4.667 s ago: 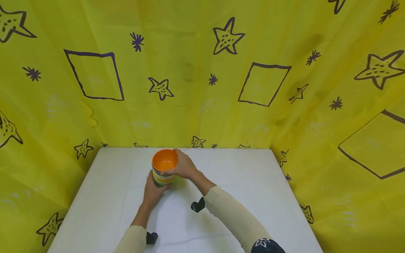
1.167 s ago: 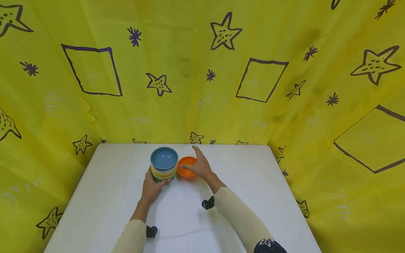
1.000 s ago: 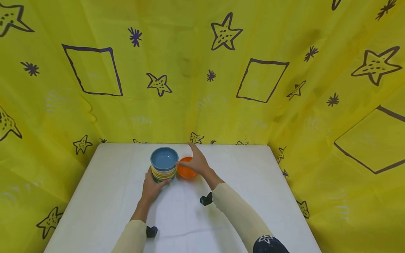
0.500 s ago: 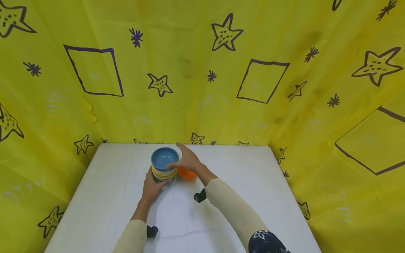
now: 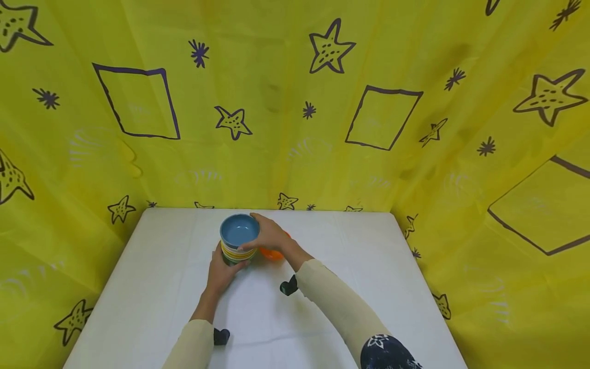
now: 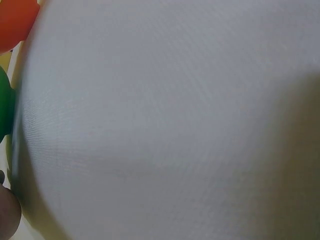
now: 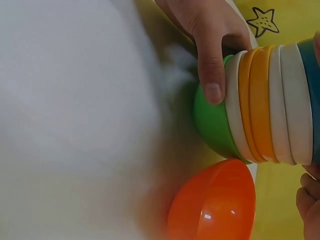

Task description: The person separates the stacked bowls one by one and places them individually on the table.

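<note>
A stack of nested bowls stands on the table, its top one a blue bowl. Below it in the right wrist view come white bowls, orange-yellow bowls, another white one and a green bowl lowest. My left hand grips the stack low down, thumb across the green bowl. With thumb and fingers on either side, my right hand holds the blue bowl near its rim. Beside the stack on the right sits an orange bowl, partly hidden by my right hand in the head view.
The white table is backed and flanked by a yellow curtain with star and square drawings. Dark wrist-worn pieces show at the left wrist and right wrist.
The orange bowl, earlier atop the stack under my right hand, now sits on the table to its right. My right hand has moved left onto the blue bowl; my left hand stays.
</note>
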`<state>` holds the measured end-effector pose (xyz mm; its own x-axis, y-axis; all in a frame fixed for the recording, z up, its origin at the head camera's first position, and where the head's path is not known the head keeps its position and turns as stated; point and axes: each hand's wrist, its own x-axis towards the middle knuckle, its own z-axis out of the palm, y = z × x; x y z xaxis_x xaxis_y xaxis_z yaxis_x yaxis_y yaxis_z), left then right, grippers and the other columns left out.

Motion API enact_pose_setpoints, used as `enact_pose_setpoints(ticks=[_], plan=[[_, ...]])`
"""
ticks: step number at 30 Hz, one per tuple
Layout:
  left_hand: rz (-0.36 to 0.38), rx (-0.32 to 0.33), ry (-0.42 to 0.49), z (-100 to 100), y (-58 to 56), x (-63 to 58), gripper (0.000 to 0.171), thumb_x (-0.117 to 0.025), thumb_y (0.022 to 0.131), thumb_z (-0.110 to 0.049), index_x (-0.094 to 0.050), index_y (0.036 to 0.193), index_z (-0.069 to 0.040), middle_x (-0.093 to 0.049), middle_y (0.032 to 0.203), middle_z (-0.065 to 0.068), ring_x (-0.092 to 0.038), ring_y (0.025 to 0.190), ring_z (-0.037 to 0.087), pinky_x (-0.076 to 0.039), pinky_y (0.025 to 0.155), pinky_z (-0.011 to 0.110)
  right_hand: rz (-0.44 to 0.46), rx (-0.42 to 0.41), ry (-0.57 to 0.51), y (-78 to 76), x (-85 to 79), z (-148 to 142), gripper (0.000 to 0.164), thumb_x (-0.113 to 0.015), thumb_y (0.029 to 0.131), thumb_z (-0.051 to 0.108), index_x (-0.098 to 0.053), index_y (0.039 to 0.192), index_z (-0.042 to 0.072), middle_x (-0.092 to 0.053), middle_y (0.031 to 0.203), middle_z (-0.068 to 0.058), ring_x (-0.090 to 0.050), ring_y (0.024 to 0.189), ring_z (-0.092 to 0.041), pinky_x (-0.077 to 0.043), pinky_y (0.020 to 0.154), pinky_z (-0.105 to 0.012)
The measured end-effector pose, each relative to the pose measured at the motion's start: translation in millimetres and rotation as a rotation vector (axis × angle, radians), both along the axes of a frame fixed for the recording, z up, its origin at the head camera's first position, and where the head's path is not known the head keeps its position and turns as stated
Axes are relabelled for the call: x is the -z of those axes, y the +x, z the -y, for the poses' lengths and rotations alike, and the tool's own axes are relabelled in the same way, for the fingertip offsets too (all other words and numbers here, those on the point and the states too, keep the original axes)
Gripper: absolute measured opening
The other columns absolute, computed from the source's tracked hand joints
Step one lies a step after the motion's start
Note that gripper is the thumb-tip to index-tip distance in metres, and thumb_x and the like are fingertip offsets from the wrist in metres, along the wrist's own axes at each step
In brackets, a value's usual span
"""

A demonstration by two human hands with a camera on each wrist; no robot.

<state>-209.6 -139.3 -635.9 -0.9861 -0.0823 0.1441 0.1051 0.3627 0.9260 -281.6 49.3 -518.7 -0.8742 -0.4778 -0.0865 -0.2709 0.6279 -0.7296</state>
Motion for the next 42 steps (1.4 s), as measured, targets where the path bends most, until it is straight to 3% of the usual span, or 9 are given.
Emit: enact_pose_setpoints(ticks=[8,12,21,23,30,35,42], plan=[[0.021,-0.011,-0.003,1,1.9,2.9,0.106,-0.094,0.079,-0.026,-0.031,0.162,-0.007,-0.053,0.151,0.020,-0.046,0.143,0.040,-0.012,0.128,0.057,-0.018,-0.025,-0.027,0.8,4.6,1,0.108,-0.096,0.073,0.048,-0.042,0.158,0.009,-0.059,0.147,-0.005,-0.059,0.128,-0.022,-0.052,0.108,-0.041],[0.026,-0.015,0.004,-1,3.6,4.4,0.105,-0.095,0.079,-0.025,-0.032,0.161,-0.007,-0.053,0.151,0.020,-0.047,0.142,0.040,-0.016,0.128,0.058,-0.050,-0.026,-0.043,2.1,9.3,2,0.100,-0.096,0.073,0.049,-0.048,0.152,0.011,-0.063,0.138,-0.002,-0.062,0.121,-0.019,-0.055,0.102,-0.036],[-0.020,-0.015,0.004,-4,5.4,4.4,0.104,-0.095,0.077,-0.020,-0.034,0.160,-0.005,-0.054,0.149,0.022,-0.050,0.137,0.041,-0.031,0.121,0.060,-0.100,0.011,-0.030,7.1,8.9,2,0.109,-0.097,0.072,0.048,-0.043,0.158,0.008,-0.061,0.144,-0.006,-0.062,0.126,-0.022,-0.055,0.104,-0.038],[-0.009,-0.012,0.004,-4,5.9,3.6,0.105,-0.096,0.077,-0.020,-0.033,0.160,-0.005,-0.054,0.149,0.021,-0.050,0.137,0.041,-0.033,0.120,0.059,-0.105,0.016,-0.032,8.0,7.0,2,0.109,-0.097,0.072,0.047,-0.042,0.158,0.008,-0.061,0.145,-0.006,-0.061,0.126,-0.023,-0.055,0.104,-0.038],[-0.007,-0.015,-0.008,-2,5.3,1.9,0.105,-0.095,0.077,-0.022,-0.033,0.160,-0.006,-0.055,0.149,0.021,-0.049,0.139,0.040,-0.015,0.128,0.057,-0.124,0.028,-0.101,8.9,-2.5,2,0.099,-0.098,0.072,0.044,-0.048,0.151,0.013,-0.063,0.139,-0.003,-0.063,0.121,-0.021,-0.056,0.101,-0.037],[0.006,-0.013,-0.002,-2,3.4,1.4,0.106,-0.095,0.078,-0.021,-0.031,0.161,-0.005,-0.053,0.150,0.021,-0.049,0.139,0.040,-0.023,0.126,0.057,-0.153,0.030,-0.098,9.7,-14.2,1,0.096,-0.098,0.072,0.042,-0.049,0.149,0.013,-0.065,0.137,-0.004,-0.064,0.120,-0.020,-0.057,0.100,-0.035],[0.028,-0.037,-0.001,-3,1.1,-0.2,0.102,-0.095,0.079,-0.021,-0.033,0.159,-0.005,-0.051,0.150,0.022,-0.047,0.138,0.040,-0.030,0.122,0.057,-0.175,0.049,-0.147,14.9,-32.7,-4,0.104,-0.097,0.072,0.044,-0.045,0.155,0.009,-0.063,0.141,-0.009,-0.063,0.122,-0.025,-0.057,0.101,-0.040]])
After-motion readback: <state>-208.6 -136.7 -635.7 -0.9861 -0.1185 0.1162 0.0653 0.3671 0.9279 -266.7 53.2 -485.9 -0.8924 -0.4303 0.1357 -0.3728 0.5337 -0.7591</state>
